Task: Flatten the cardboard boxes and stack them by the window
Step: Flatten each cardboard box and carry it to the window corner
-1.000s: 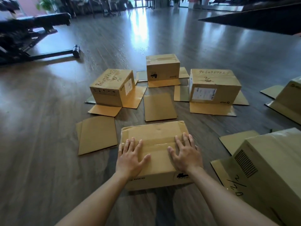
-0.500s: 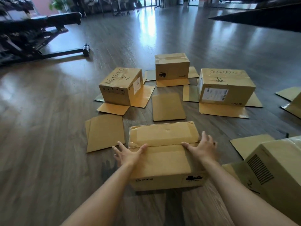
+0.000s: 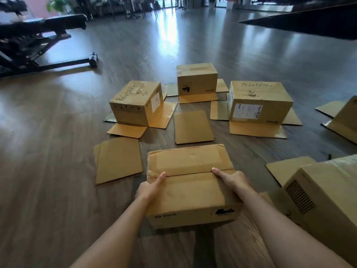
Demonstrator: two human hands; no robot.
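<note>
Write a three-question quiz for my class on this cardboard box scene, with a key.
1. True or false: both hands grip the nearest box.
2. Where do the thumbs of the left hand and right hand lie? A) on the top seam B) under the box C) on the floor
3. What word is printed on the nearest box's front?

Key: 1 true; 2 A; 3 PICO.

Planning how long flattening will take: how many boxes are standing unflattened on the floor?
6: one gripped by left hand and right hand; left box; far middle box; right box; near-right box; one cut off at right edge. More may lie outside view.
</note>
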